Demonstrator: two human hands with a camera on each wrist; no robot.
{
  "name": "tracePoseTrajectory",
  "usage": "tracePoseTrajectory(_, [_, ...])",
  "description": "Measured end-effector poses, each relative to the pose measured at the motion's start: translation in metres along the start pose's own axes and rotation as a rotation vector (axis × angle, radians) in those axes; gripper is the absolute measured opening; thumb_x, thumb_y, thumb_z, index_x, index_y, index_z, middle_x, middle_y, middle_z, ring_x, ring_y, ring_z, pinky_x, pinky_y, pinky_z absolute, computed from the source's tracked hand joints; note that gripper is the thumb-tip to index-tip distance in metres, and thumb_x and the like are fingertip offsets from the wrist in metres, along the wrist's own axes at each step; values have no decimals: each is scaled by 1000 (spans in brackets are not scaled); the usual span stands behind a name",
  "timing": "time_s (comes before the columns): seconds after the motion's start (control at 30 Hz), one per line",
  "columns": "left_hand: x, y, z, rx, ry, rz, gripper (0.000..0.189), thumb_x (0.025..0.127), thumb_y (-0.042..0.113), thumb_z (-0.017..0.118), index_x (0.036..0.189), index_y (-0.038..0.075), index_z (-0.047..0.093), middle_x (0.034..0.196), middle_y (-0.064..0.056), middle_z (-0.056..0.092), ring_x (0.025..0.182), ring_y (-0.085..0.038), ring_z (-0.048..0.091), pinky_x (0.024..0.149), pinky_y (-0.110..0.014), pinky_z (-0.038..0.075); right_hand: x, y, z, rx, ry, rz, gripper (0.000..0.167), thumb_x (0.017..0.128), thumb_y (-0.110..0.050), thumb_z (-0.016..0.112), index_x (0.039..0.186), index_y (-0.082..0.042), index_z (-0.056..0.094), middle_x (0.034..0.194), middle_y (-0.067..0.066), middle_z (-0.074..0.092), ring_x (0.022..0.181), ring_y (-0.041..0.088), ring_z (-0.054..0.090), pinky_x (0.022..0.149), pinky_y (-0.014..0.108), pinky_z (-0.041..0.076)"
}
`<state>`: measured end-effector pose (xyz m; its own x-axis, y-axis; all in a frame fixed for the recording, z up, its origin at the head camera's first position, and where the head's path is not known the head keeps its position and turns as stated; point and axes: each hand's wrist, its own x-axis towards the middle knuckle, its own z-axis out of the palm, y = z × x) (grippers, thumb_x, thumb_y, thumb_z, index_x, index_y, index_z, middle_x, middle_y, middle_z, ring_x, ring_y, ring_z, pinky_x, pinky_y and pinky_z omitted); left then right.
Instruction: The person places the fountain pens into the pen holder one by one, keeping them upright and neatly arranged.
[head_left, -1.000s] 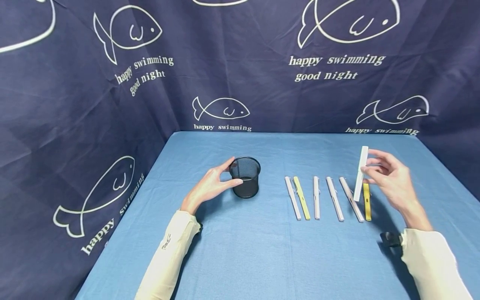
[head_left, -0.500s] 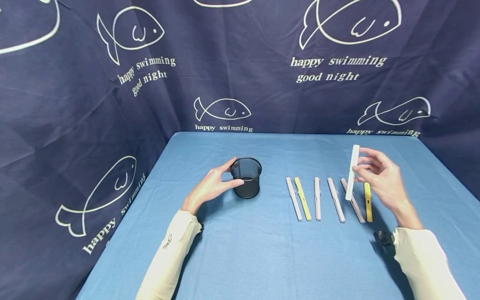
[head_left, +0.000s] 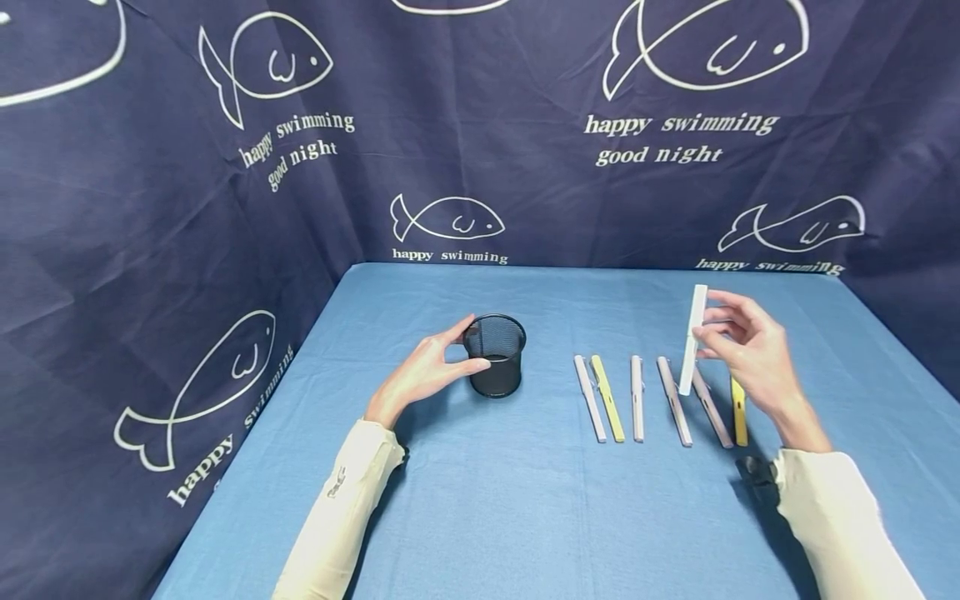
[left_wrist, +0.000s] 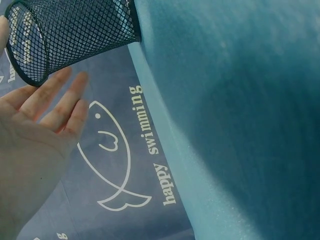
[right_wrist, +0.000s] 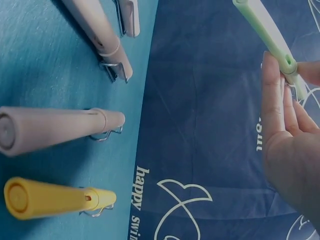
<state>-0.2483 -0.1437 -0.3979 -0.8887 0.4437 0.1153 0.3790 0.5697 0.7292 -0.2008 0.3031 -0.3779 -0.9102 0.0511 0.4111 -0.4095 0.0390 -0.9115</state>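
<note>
A black mesh pen holder (head_left: 497, 379) stands upright on the table. My left hand (head_left: 420, 372) holds it from the left, thumb at the near side of the rim and fingers at the far side. In the left wrist view the holder's mesh wall (left_wrist: 90, 30) and the fingers at its rim show; the thumb is mostly cut off. My right hand (head_left: 753, 350) pinches a pale green pen (right_wrist: 267, 32) between thumb and fingers, above the table and nearly upright. Under it lie pale pink pens (head_left: 673, 402) and a yellow pen (head_left: 739, 408), partly hidden by the hand.
Farther left in the row lie a yellow-green pen (head_left: 607, 400) and more pale pink pens (head_left: 637, 400). Blue cloth covers the table (head_left: 525, 517). A dark blue curtain (head_left: 555, 217) with fish prints hangs behind and at the left.
My right hand has moved left with the pale green pen, from above the yellow pen to over the pale pink pens. The left hand stays at the pen holder.
</note>
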Motion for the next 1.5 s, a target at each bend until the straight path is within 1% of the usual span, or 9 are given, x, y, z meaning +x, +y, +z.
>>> tracePoseTrajectory(0.3, [0,-1,0,3,-2,2,88,93,50,75,164,19,34,141,-11,62,140,-23,48,114,-49,36,4,-1,10,-24,-8,-29,51,92,17,65,137,-6,62,101,2,65,83,6,68,65,21,58])
tracePoseTrajectory(0.73, [0,-1,0,-5,-6,-23,89,92,52,75,164,22,33,140,-10,62,139,-23,48,113,-49,38,10,-1,32,4,-49,-80,51,91,19,64,138,-1,60,101,5,64,84,8,68,65,22,58])
tracePoseTrajectory(0.83, [0,-2,0,-7,-6,-22,89,92,52,75,164,22,32,140,-10,62,140,-23,48,113,-48,37,12,-2,38,27,-60,-82,51,91,19,64,138,0,60,101,5,64,85,8,67,65,22,58])
tracePoseTrajectory(1.0, [0,-3,1,-5,-5,-18,88,93,53,75,164,23,33,140,-9,62,139,-21,48,113,-48,38,13,-2,48,29,-63,-83,50,91,19,64,137,1,60,101,5,64,85,9,67,66,23,58])
tracePoseTrajectory(1.27, [0,-3,1,6,9,8,86,94,50,75,164,21,35,140,-10,63,139,-22,49,113,-47,38,17,2,60,48,-72,-89,49,91,19,65,137,2,61,100,5,65,85,10,67,64,23,58])
tracePoseTrajectory(1.5, [0,-3,1,11,10,2,86,93,51,74,164,21,35,141,-10,62,139,-22,49,113,-48,38,19,2,67,42,-80,-82,49,91,18,65,137,1,60,100,4,66,86,9,67,65,24,59])
